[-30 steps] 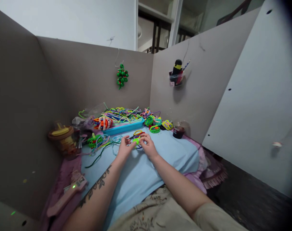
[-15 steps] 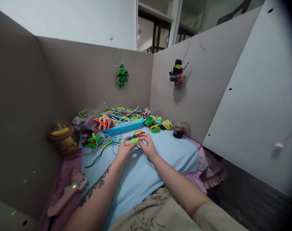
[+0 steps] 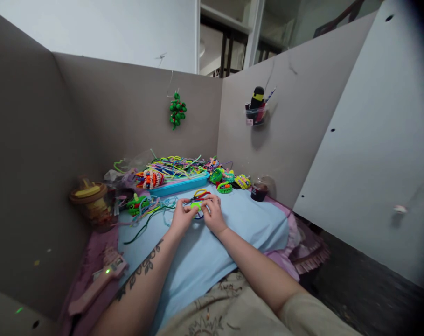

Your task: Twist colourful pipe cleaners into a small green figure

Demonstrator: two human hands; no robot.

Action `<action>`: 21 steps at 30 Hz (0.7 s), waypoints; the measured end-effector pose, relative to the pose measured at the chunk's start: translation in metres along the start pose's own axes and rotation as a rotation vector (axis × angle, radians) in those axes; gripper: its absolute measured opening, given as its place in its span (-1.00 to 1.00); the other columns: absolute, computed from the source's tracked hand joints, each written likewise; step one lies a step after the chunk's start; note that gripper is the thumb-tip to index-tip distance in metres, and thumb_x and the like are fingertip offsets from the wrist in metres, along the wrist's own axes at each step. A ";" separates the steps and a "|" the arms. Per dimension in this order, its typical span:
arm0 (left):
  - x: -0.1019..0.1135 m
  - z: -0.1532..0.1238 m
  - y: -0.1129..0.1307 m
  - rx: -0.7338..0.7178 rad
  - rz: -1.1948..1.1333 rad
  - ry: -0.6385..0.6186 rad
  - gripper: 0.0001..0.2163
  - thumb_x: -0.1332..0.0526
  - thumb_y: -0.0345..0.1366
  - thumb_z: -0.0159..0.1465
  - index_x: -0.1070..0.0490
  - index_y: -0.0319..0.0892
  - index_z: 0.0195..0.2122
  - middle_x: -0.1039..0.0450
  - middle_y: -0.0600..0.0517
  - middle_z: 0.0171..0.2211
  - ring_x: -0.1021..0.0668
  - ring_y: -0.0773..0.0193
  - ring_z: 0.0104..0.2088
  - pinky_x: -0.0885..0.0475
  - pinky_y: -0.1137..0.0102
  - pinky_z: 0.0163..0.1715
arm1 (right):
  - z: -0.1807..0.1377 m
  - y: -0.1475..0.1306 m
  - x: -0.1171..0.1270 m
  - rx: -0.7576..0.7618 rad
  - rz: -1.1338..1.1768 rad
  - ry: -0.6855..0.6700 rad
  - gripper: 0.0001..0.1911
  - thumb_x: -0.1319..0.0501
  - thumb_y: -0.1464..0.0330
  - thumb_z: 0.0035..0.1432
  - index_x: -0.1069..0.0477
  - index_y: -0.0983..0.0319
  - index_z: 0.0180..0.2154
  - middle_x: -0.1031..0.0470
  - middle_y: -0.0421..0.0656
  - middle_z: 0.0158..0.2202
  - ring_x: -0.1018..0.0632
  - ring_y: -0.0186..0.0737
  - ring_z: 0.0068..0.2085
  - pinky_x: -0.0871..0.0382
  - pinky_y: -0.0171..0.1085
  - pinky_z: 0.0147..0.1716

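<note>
Over the blue cloth [image 3: 248, 219], my left hand [image 3: 183, 213] and my right hand [image 3: 213, 214] meet fingertip to fingertip. Both pinch a small bright yellow-green piece [image 3: 196, 205] that looks like pipe-cleaner work; the fingers cover part of it. Below it shows a bit of dark blue strand. Just beyond the fingers lies a tool with red and yellow handles [image 3: 201, 192], perhaps pliers or scissors. Left of my left hand are loose pipe cleaners [image 3: 147, 226] in dark green, light blue and pink, and a green pipe-cleaner figure [image 3: 137, 205].
Behind stands a blue tray [image 3: 180, 183] heaped with pipe cleaners. Finished coiled pieces [image 3: 225, 187] and a dark cup [image 3: 259, 191] sit at right. A lidded drink cup [image 3: 93, 203] and pink glue gun [image 3: 101, 282] are at left. Grey panels [image 3: 135, 102] enclose the table.
The right hand's fingers have shifted slightly on the yellow-green piece and curl a little more. The left hand has stayed nearly where it was.
</note>
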State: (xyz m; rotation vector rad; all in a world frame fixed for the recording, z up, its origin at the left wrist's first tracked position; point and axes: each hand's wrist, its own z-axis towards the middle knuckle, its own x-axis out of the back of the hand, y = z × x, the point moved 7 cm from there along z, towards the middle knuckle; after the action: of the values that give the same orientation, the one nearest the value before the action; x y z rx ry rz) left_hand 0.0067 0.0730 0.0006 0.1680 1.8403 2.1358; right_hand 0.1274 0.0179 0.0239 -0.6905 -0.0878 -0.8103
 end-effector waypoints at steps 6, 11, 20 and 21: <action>-0.003 -0.001 0.005 -0.080 0.114 -0.028 -0.63 -0.26 -0.24 -0.01 -0.14 -0.17 -0.22 -0.25 0.23 -0.66 -0.31 0.47 -0.66 -0.13 0.56 -0.62 | -0.001 0.010 -0.004 -0.055 0.031 -0.023 -0.91 -0.08 0.44 0.08 -0.34 0.18 -0.40 -0.21 -0.12 -0.22 -0.27 -0.13 -0.09 -0.13 -0.11 -0.03; -0.003 0.000 0.002 -0.137 0.195 -0.044 -0.70 -0.21 -0.24 0.05 -0.16 -0.17 -0.24 -0.19 0.24 -0.67 -0.26 0.46 -0.67 -0.07 0.54 -0.63 | 0.000 0.016 -0.009 -0.076 0.041 -0.057 -0.93 -0.11 0.38 0.08 -0.34 0.18 -0.43 -0.23 -0.15 -0.29 -0.29 -0.16 -0.14 -0.14 -0.16 -0.07; -0.003 0.001 0.001 -0.151 0.221 -0.043 -0.72 -0.21 -0.27 0.04 -0.18 -0.15 -0.24 -0.23 0.21 -0.63 -0.30 0.42 -0.62 -0.13 0.52 -0.57 | 0.003 0.021 -0.009 -0.131 0.119 -0.094 -0.85 -0.11 0.38 0.08 -0.38 0.20 -0.49 -0.32 -0.15 -0.25 -0.31 -0.17 -0.11 -0.12 -0.17 -0.06; -0.003 -0.001 0.004 -0.174 0.233 -0.043 -0.73 -0.20 -0.29 0.04 -0.19 -0.15 -0.24 -0.25 0.19 -0.61 -0.33 0.40 -0.60 -0.16 0.51 -0.55 | 0.002 0.023 -0.011 -0.142 0.128 -0.103 -0.85 -0.11 0.38 0.08 -0.38 0.20 -0.50 -0.33 -0.15 -0.22 -0.31 -0.16 -0.09 -0.12 -0.16 -0.05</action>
State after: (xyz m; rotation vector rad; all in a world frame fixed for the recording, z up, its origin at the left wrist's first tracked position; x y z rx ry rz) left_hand 0.0090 0.0710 0.0048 0.4022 1.6708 2.4153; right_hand 0.1361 0.0372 0.0101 -0.8634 -0.0791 -0.6620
